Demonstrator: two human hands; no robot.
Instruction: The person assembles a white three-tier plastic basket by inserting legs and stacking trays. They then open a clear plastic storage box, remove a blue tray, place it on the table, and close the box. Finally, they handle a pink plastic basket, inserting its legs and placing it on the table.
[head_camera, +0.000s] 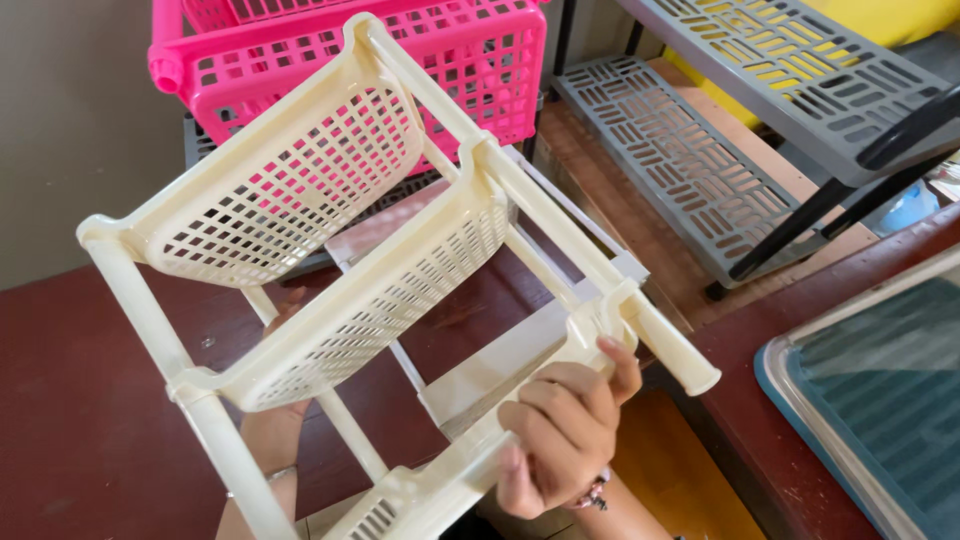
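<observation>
A dark red-brown tabletop (80, 420) is running under the scene, meeting a plain beige wall (70, 130) at the back. A pink perforated basket rack (470, 60) is standing against that wall, and a grey slatted shelf unit (700, 150) with black legs is sitting to the right, over a wooden floor. A teal tray (890, 400) with a pale rim is lying at the right edge.

A cream plastic three-tier basket rack (330, 240) is being held tilted above the tabletop, in front of the pink one. Its curved baskets are perforated with small square holes, and round posts are joining them at the corners; one post end is sticking out to the right, capped flat.

The right hand (560, 430) is gripping the rim of the lowest basket, fingers curled over it, a beaded bracelet showing at the wrist. The left hand (285, 420) is sitting behind the middle basket, mostly hidden, so I cannot tell whether it is closing on anything.
</observation>
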